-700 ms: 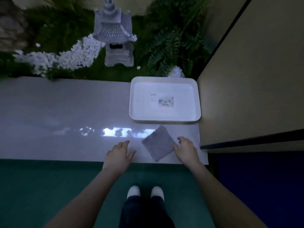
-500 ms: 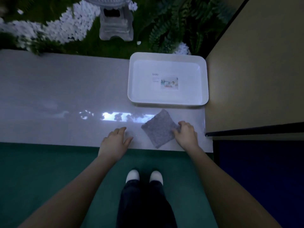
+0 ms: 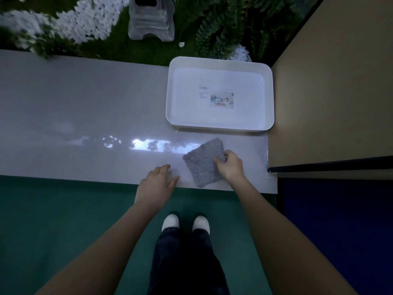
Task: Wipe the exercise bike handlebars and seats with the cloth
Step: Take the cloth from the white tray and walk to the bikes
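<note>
Cloth (image 3: pixel 203 161), grey, folded, gripped by right hand (image 3: pixel 230 166).

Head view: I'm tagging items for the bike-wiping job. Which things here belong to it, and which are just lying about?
Belongs to the job: grey cloth, gripped at its edge by the right hand. No bike is in view.

Just lying about: white tray, stone lantern, white pebbles, ferns. The left hand is open at the ledge, holding nothing.

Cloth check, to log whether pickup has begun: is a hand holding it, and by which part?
The right hand grips the cloth at its right edge; the left hand holds nothing.
</note>
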A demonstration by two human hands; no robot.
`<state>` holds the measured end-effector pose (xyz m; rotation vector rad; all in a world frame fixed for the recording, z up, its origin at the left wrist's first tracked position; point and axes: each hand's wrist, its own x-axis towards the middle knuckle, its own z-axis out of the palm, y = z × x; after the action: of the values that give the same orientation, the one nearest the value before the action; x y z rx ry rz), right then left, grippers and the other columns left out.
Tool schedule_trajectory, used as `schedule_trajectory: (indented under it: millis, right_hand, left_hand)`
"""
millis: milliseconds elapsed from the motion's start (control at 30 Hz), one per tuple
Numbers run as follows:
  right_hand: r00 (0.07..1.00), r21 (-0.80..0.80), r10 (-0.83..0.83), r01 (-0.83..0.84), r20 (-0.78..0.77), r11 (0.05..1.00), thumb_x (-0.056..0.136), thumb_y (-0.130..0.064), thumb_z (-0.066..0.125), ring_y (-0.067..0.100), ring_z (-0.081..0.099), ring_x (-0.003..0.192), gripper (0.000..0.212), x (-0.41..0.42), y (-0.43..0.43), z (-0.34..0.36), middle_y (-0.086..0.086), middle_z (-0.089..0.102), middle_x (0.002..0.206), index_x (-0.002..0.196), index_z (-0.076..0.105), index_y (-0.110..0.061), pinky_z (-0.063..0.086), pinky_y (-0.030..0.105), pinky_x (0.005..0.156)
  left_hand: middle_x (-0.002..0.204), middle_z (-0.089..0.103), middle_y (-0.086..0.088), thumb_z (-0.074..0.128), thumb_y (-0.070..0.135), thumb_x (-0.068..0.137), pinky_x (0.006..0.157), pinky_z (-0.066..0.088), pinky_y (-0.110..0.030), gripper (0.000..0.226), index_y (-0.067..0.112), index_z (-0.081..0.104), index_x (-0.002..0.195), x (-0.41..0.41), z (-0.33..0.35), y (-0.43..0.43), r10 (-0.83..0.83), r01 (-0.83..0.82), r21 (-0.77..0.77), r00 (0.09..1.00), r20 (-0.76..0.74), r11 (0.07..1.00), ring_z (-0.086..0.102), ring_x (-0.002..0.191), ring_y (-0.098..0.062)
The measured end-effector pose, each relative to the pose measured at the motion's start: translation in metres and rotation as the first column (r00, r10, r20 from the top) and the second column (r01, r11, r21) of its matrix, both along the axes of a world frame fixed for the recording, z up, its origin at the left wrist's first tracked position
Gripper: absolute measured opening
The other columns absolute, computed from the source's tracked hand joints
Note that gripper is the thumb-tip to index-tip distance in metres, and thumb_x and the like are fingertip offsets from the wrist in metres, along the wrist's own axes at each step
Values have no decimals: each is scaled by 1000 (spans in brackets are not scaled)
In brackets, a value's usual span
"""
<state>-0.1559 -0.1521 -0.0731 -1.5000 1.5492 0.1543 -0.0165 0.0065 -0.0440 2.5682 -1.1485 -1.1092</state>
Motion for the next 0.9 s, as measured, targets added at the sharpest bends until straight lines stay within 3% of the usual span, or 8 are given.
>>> schedule_trajectory:
  millis: [233, 433, 500, 600, 667, 733, 800, 900]
  right_hand:
    - [945, 13, -95, 96, 313, 995, 91, -15, 56, 9, 55, 74, 17, 13, 5, 86, 4, 63, 96, 107, 60, -19, 42, 14, 60]
    - [801, 95, -206, 185, 562, 978, 93, -11, 55, 21, 61, 95, 25, 17, 18, 183, 9, 64, 103, 118, 57, -12, 50, 29, 80]
    - [710, 157, -239, 180, 663, 971, 94, -9, 55, 16, 64, 89, 26, 18, 24, 214, 7, 66, 101, 120, 57, -11, 52, 23, 74]
    - [520, 315, -354, 165, 777, 935, 93, -5, 55, 19, 67, 95, 27, 17, 34, 256, 10, 69, 109, 119, 58, -8, 54, 27, 79]
    - [413, 389, -413, 146, 811, 910, 93, -4, 54, 20, 67, 97, 25, 11, 38, 275, 11, 69, 108, 116, 60, -8, 54, 26, 76]
    - [363, 410, -436, 149, 824, 900, 93, -2, 52, 19, 67, 98, 26, 1, 43, 288, 9, 70, 108, 117, 60, -9, 55, 26, 73]
    - [351, 408, -445, 178, 824, 895, 93, 0, 51, 20, 67, 101, 30, -9, 49, 294, 8, 70, 111, 120, 59, -10, 55, 26, 73]
    - [378, 376, -445, 245, 812, 894, 92, 0, 52, 18, 67, 101, 30, -17, 60, 294, 4, 70, 110, 116, 62, -14, 55, 25, 74]
  left_hand:
    - [139, 49, -5, 40, 45, 98, 100, 43, -42, 51, 17, 37, 141, 5, 50, -13, 123, -129, -70, 989, -78, 989, 48, 122, -24]
    - [133, 53, -5, 43, 47, 96, 89, 43, -33, 51, 18, 41, 139, 6, 112, -34, 347, -429, -123, 843, -412, 895, 53, 109, -18]
    - [126, 59, -7, 40, 53, 96, 89, 47, -36, 53, 16, 47, 134, 6, 133, -41, 414, -550, -45, 677, -609, 834, 59, 106, -21]
    - [111, 69, -9, 41, 67, 87, 80, 52, -36, 65, 14, 62, 118, 9, 164, -44, 413, -630, 155, 286, -865, 761, 68, 99, -24]
    - [106, 72, -10, 56, 65, 78, 74, 55, -36, 59, 14, 73, 102, 10, 182, -43, 349, -684, 216, 60, -935, 696, 70, 94, -24]
    - [105, 72, -8, 67, 50, 77, 71, 56, -31, 43, 15, 76, 99, 9, 201, -41, 232, -729, 182, -32, -972, 660, 70, 93, -19]
    - [111, 70, -10, 66, 36, 83, 72, 56, -29, 41, 8, 68, 114, 4, 215, -40, 149, -770, 61, 44, -988, 635, 69, 98, -20]
    - [108, 70, -12, 61, 29, 90, 71, 57, -32, 26, 10, 68, 107, -5, 236, -33, 154, -752, -233, 406, -901, 617, 68, 97, -24]
